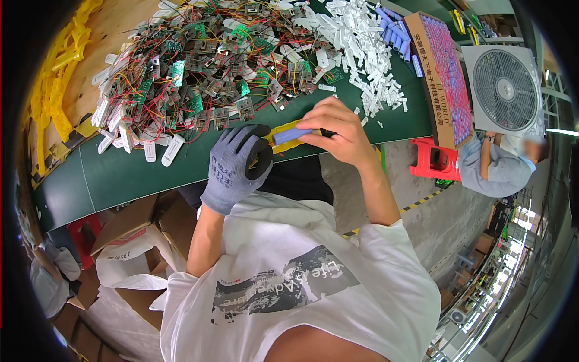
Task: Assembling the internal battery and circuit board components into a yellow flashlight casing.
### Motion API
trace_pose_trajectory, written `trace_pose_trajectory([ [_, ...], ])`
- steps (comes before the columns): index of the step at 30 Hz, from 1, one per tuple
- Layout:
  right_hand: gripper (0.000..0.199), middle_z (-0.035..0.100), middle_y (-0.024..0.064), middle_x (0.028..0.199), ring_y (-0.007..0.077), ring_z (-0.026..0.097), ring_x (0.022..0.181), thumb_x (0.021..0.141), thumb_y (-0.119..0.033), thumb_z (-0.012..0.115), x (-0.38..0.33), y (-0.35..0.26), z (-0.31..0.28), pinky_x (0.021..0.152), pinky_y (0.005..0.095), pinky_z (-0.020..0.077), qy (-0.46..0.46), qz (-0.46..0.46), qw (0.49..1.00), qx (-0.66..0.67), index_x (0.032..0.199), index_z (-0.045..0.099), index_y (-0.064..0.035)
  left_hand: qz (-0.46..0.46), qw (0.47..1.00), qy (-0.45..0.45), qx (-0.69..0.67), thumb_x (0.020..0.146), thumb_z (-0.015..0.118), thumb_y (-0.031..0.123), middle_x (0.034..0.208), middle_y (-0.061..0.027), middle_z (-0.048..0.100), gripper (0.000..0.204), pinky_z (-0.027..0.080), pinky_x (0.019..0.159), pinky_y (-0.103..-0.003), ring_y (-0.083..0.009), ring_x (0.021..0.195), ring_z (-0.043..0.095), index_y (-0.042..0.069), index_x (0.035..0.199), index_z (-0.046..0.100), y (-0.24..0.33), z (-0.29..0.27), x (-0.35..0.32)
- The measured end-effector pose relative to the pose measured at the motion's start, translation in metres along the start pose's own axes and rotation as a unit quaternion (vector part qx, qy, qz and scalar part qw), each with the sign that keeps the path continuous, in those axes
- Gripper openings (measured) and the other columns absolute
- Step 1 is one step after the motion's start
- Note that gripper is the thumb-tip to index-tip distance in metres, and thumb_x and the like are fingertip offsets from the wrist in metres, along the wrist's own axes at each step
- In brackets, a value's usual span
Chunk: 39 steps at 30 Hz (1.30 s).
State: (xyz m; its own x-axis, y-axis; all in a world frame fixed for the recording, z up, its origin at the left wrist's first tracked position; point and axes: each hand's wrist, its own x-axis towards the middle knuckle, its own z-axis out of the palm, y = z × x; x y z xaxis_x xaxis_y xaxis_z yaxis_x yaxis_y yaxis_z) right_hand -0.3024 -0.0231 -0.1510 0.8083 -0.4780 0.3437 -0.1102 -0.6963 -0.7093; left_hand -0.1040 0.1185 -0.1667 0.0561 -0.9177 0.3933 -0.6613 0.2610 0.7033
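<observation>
My left hand (235, 166) wears a grey glove with dark fingertips. Its fingers are curled around one end of a narrow yellow plastic piece (286, 146) at the table's front edge. Pinched in my bare right hand (339, 130) is a blue-violet cylindrical battery cell (291, 136), lying lengthwise over the yellow piece. Whether the cell is seated in it, I cannot tell. The glove hides the left end of the yellow piece. Beyond both hands lies a large heap of small circuit boards (193, 104) with red, yellow and black wires.
White plastic strips (368, 66) are piled right of the boards, beside loose blue cells (395, 33). A cell-filled carton (431, 81) and a fan (505, 89) stand at right. Yellow plastic parts (60, 90) lie far left. A person (503, 163) sits near a red stool (431, 160).
</observation>
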Motion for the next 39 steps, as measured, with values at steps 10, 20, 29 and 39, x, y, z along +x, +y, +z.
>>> trace_pose_trajectory([
  [10,0.016,0.063,-0.0037,0.099,0.0189,0.059,0.091,0.070,-0.013,0.076,0.005,-0.012,0.011,0.073,0.0321,0.0499,0.009,-0.124,0.984,-0.126,0.085,0.070,-0.0148,-0.002,0.999,-0.012,0.029,0.063,0.073,0.009,0.103,-0.0080,0.062,0.030,0.046,0.073,-0.040,-0.0288,0.086,0.059,0.008,0.089,0.057,-0.001,0.001,-0.003],
  [20,0.018,0.063,-0.0026,0.103,0.0192,0.058,0.097,0.070,-0.013,0.075,0.003,-0.015,0.014,0.076,0.0323,0.0504,-0.019,-0.114,0.979,-0.170,0.088,0.071,-0.0149,0.017,0.999,0.005,0.046,0.064,0.074,0.014,0.103,-0.0105,0.062,0.041,0.047,0.075,-0.040,-0.0294,0.088,0.060,0.008,0.102,0.060,-0.005,0.001,-0.004],
  [29,0.046,0.064,0.0070,0.110,0.0267,0.063,0.093,0.064,-0.009,0.079,-0.012,-0.001,0.010,0.078,0.0360,0.0509,-0.026,-0.098,0.989,-0.106,0.108,0.066,-0.0110,0.010,0.962,0.260,0.084,0.063,0.070,-0.002,0.091,-0.0137,0.062,0.041,0.047,0.073,-0.042,-0.0314,0.079,0.060,0.001,0.104,0.063,0.009,0.009,-0.060],
  [39,0.064,0.062,0.0096,0.115,0.0250,0.061,0.084,0.055,-0.003,0.080,-0.038,-0.070,0.087,0.068,0.0335,0.0474,0.241,0.018,0.970,-0.014,0.115,0.060,-0.0094,-0.207,0.910,0.222,-0.283,0.079,0.054,-0.011,0.150,-0.0145,0.021,0.086,0.034,0.103,-0.035,-0.0211,0.124,0.039,0.006,0.149,0.006,0.064,0.031,-0.030],
])
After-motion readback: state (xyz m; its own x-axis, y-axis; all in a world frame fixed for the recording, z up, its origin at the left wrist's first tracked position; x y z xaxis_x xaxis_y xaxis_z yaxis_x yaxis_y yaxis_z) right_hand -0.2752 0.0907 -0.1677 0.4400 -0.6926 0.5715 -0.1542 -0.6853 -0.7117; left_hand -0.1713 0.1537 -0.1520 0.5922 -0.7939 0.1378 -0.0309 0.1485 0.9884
